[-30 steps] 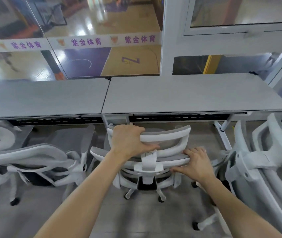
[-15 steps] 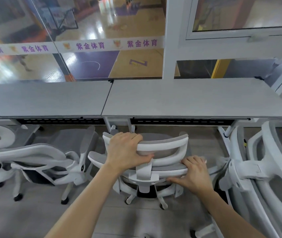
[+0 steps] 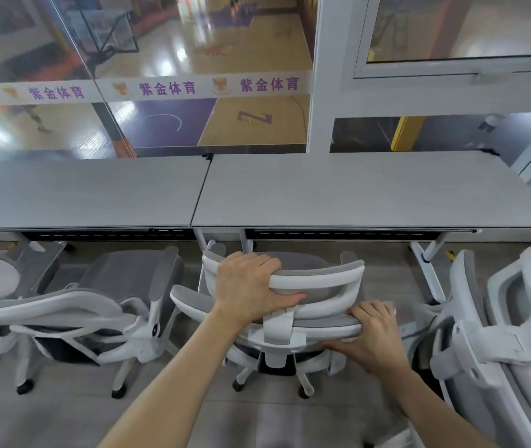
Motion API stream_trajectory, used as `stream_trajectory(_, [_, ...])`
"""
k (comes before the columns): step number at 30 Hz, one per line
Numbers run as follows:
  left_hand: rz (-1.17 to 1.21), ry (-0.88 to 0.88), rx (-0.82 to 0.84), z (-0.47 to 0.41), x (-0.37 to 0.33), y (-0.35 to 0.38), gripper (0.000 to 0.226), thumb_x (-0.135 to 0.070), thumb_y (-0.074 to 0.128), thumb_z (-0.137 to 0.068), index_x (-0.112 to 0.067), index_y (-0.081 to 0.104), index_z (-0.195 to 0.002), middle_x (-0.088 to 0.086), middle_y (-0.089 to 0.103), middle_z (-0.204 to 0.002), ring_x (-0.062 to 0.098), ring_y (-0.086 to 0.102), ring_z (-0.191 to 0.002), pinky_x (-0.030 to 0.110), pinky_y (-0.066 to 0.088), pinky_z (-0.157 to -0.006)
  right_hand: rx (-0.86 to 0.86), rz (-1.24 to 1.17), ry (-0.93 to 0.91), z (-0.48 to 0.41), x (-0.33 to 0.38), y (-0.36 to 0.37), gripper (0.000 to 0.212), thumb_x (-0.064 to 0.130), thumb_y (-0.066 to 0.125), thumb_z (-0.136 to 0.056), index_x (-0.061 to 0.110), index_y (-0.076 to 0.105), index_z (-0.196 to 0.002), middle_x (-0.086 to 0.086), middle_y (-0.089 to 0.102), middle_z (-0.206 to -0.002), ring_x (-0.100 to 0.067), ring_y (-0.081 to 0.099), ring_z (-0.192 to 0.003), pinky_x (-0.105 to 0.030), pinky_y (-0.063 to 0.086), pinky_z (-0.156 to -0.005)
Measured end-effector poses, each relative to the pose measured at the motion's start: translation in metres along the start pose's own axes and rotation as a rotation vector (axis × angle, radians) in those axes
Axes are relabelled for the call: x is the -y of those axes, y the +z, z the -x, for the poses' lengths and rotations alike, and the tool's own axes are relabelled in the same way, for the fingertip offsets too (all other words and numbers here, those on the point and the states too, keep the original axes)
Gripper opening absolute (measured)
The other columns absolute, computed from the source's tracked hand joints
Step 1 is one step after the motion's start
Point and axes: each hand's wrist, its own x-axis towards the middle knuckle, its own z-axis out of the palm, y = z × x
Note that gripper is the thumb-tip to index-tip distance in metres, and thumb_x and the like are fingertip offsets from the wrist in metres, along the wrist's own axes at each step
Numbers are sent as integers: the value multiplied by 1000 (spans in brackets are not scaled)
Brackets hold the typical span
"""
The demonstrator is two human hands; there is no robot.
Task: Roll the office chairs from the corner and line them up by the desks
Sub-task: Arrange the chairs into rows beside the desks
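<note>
Left chair (image 3: 96, 302): parked at the left desk (image 3: 80, 192), not being handled.
Left hand (image 3: 248, 289): closed on the left end of the headrest (image 3: 325, 279), with fingers over the top bar and thumb along its underside.
Middle chair (image 3: 319, 323): the unit being moved. It stands on the floor just short of the right desk (image 3: 354, 189), near the seam between the desks, with its back to the person.
Handling: probably moderate weight. It rides on casters (image 3: 304, 391), so a level push should roll it. The plastic frame looks stiff and the mesh will yield. The headrest sits on one stalk and may flex, so the backrest rail is the firmer hold.
Right hand (image 3: 371, 334): wrapped over the right end of the backrest's top rail, thumb beneath.
Right chairs (image 3: 490, 341): crowded just beside the middle chair, so the bases could snag.
Change: both holds are unchanged from half a second ago. The chair has barely shifted against the desk seam.
</note>
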Motion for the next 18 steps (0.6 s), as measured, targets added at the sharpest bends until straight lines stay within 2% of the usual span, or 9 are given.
stream_trajectory(4, [17, -20, -10, -3, 0, 3, 61, -81, 85, -68, -24, 62, -63, -10, 58, -56, 14, 55, -53, 29, 42, -54, 4, 20, -3, -9, -4, -1, 84, 92, 82, -60, 21, 75, -103, 14, 61, -95, -16, 55, -95, -35, 41, -94])
stream_trajectory(11, [27, -22, -33, -2, 6, 3, 63, -79, 87, -65, -23, 57, -60, -9, 54, -53, 15, 53, -51, 30, 43, -52, 17, 34, -1, -12, 1, 3, 86, 94, 79, -59, 21, 74, -104, 11, 64, -97, -18, 56, -98, -40, 44, -96])
stream_trajectory(18, [32, -55, -11, 3, 14, 4, 63, -82, 82, -70, -23, 61, -61, -9, 55, -53, 16, 55, -51, 35, 48, -54, 32, 35, 9, -15, 11, 3, 86, 93, 82, -57, 20, 73, -101, 12, 63, -94, -18, 55, -96, -34, 37, -96])
